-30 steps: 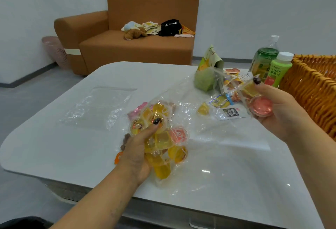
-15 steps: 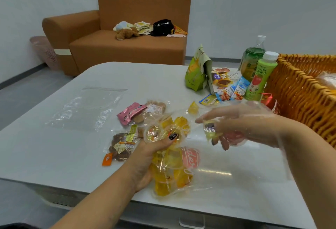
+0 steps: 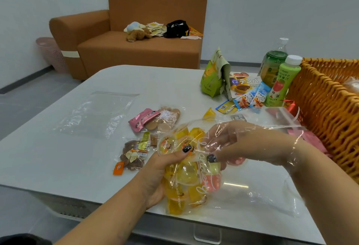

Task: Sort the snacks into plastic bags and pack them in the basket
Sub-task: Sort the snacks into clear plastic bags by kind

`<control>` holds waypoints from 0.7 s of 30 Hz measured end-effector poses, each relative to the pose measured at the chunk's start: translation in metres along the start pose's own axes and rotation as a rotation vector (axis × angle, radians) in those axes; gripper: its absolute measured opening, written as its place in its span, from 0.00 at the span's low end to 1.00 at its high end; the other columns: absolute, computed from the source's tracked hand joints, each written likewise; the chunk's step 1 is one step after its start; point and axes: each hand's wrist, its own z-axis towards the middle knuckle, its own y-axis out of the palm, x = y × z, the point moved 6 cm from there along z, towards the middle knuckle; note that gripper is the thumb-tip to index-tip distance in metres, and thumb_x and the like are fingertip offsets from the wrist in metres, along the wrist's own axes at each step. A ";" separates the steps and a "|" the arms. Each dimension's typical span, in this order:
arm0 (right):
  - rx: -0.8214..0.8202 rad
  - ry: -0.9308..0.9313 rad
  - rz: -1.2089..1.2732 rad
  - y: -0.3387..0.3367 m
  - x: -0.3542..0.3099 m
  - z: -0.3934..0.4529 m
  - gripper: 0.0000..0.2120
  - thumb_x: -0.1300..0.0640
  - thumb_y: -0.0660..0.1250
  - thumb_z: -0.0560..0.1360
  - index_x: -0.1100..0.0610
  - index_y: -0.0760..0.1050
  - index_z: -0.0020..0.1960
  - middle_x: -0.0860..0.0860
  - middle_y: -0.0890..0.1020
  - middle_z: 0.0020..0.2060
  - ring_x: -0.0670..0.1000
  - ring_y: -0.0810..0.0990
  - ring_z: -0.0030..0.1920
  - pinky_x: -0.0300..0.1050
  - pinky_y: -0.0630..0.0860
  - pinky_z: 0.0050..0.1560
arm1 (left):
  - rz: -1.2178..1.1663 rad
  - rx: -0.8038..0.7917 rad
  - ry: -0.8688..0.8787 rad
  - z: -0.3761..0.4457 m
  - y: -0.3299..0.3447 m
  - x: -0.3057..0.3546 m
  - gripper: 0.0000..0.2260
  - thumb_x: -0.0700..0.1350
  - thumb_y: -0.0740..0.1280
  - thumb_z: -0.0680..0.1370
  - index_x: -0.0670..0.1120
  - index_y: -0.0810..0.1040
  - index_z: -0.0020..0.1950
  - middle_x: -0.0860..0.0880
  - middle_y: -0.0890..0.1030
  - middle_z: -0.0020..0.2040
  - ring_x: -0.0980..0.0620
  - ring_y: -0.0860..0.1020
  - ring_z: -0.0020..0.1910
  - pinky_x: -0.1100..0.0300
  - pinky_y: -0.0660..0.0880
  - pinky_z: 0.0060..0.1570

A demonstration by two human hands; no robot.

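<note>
Hands [image 3: 204, 157] at table [image 3: 58, 167] near edge, basket [image 3: 320, 120] right

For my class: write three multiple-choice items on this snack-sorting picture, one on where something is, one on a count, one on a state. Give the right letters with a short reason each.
1. Where is the wicker basket?
A. on the sofa
B. at the table's right edge
C. on the floor by the wall

2. How many bottles with white caps stand beside the basket?
A. two
B. four
C. none

3. What is the right hand doing?
A. resting flat on the table
B. lifting a bottle
C. reaching inside the clear plastic bag of jelly cups

Answers:
1 B: the basket sits at the right of the white table.
2 A: a light green bottle and a dark green bottle.
3 C: plastic film covers the hand and wrist, while the left hand grips the bag.
</note>
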 end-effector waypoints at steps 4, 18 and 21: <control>0.093 -0.007 0.031 0.000 -0.010 -0.001 0.07 0.59 0.71 0.74 0.58 0.80 0.52 0.59 0.85 0.41 0.54 0.81 0.38 0.47 0.74 0.41 | -0.041 0.000 -0.012 0.001 -0.002 -0.001 0.15 0.40 0.74 0.63 0.41 0.86 0.49 0.38 0.84 0.48 0.40 0.84 0.46 0.44 0.80 0.50; 0.090 0.022 0.488 -0.017 -0.006 -0.016 0.21 0.72 0.75 0.63 0.62 0.80 0.55 0.58 0.83 0.53 0.56 0.83 0.51 0.45 0.81 0.51 | -0.145 -0.005 0.054 0.002 -0.002 0.007 0.11 0.42 0.71 0.65 0.43 0.87 0.45 0.41 0.85 0.46 0.42 0.84 0.43 0.43 0.80 0.48; 0.213 -0.005 0.261 -0.020 -0.008 -0.015 0.20 0.63 0.77 0.64 0.57 0.80 0.55 0.53 0.84 0.52 0.52 0.83 0.53 0.44 0.80 0.54 | -0.145 -0.019 0.057 0.002 0.001 0.006 0.09 0.42 0.71 0.65 0.43 0.87 0.43 0.41 0.85 0.43 0.43 0.85 0.41 0.45 0.82 0.44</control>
